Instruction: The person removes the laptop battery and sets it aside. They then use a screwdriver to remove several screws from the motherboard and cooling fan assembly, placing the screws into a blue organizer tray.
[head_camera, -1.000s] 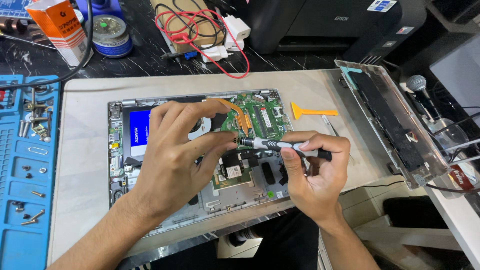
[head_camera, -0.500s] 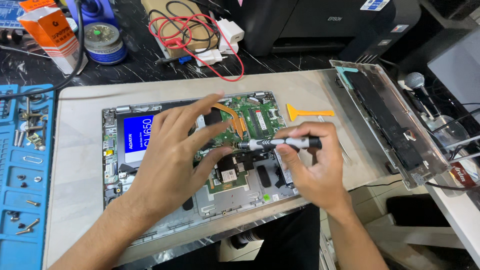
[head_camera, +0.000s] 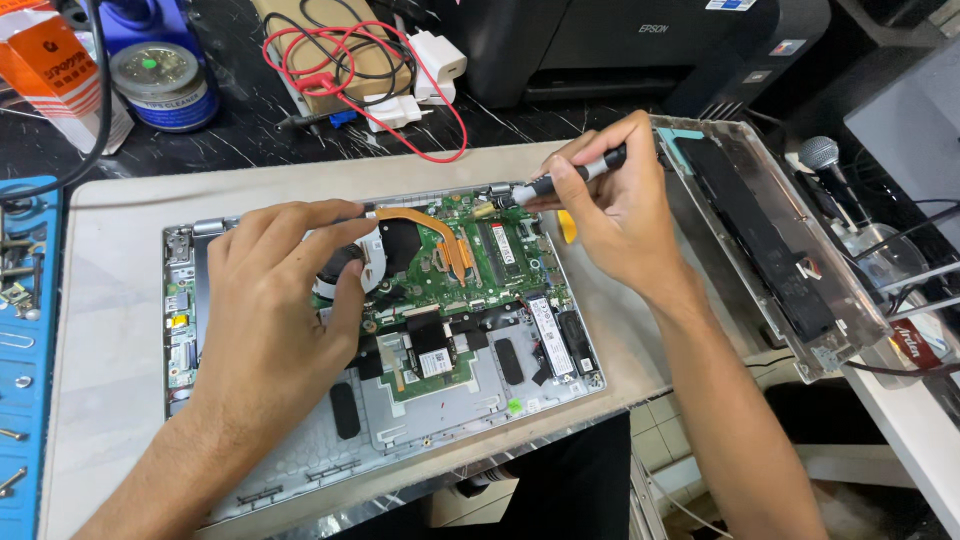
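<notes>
On a beige mat (head_camera: 110, 300) (cluttered black bench behind), left hand (head_camera: 275, 310) rests spread on opened laptop (head_camera: 450, 380), right hand (head_camera: 625, 215) pinching screwdriver (head_camera: 565, 178).

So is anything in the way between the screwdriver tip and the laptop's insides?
Nothing visible is. The right hand holds the screwdriver with its tip down at the top edge of the opened laptop. The left hand rests on the fan side, well away from the tip.

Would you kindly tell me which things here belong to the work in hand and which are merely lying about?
In use: opened silver laptop base, slim grey-and-black screwdriver, left hand, right hand.

Lying about: red-and-black test leads, round blue tin, black printer.
</notes>
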